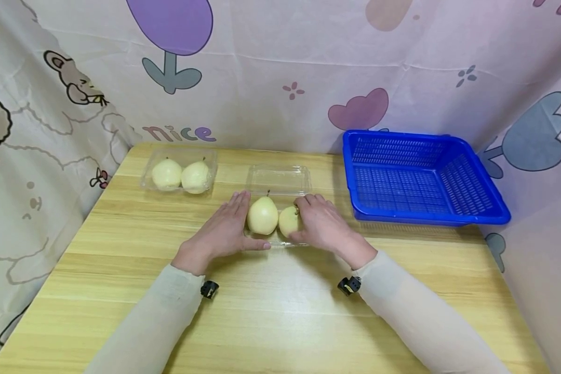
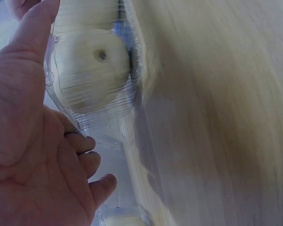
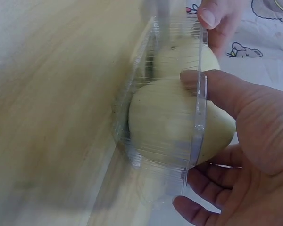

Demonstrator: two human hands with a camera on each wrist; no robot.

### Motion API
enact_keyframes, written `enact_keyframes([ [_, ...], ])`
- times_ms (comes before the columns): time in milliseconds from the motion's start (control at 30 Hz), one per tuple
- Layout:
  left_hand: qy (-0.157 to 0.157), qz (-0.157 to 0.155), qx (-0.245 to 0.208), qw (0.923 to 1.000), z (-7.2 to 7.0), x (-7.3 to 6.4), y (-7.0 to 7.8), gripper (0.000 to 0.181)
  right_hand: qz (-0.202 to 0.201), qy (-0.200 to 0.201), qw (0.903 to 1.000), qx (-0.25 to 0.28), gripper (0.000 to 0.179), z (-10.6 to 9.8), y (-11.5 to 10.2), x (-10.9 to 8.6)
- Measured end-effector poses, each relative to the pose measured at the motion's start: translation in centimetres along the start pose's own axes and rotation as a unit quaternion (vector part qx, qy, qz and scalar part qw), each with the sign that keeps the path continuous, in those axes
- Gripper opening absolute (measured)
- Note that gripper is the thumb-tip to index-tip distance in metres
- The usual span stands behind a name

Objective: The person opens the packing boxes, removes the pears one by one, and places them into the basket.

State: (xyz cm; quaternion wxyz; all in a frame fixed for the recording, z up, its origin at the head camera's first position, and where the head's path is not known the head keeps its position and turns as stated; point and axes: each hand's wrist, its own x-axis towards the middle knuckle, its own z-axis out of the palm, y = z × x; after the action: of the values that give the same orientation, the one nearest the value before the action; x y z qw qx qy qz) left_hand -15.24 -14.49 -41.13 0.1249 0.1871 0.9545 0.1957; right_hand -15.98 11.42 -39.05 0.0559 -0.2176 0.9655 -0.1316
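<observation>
A clear plastic clamshell box (image 1: 280,243) stands mid-table with its lid (image 1: 279,179) folded back on the far side. Two pale yellow pears sit in its base: the left pear (image 1: 263,216) has its stem pointing away, and the right pear (image 1: 289,222) is partly covered by my right hand (image 1: 321,221). That hand grips the right pear, its thumb (image 3: 226,89) on the near side, inside the rim, and its fingers round the far side. My left hand (image 1: 229,223) lies along the box's left side, fingers extended, thumb reaching along the front rim.
At the back left, a clear box (image 1: 145,176) holds two more pears. A blue plastic basket (image 1: 430,215) stands at the back right. Printed cloth (image 1: 271,109) hangs behind the wooden table (image 1: 280,322) and along both sides.
</observation>
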Motion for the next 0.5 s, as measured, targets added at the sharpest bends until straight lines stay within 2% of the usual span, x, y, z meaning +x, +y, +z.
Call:
enact_keyframes([
  [333, -0.004, -0.005, -0.011, 0.9999, 0.06, -0.04, 0.02, 0.141, -0.004, 0.021, 0.9996, -0.019, 0.076, 0.38, -0.35, 0.34],
  [500, -0.006, -0.005, -0.010, 0.9999, 0.00, -0.05, 0.03, 0.141, -0.010, 0.039, 0.9991, -0.017, 0.076, -0.23, -0.63, 0.21],
])
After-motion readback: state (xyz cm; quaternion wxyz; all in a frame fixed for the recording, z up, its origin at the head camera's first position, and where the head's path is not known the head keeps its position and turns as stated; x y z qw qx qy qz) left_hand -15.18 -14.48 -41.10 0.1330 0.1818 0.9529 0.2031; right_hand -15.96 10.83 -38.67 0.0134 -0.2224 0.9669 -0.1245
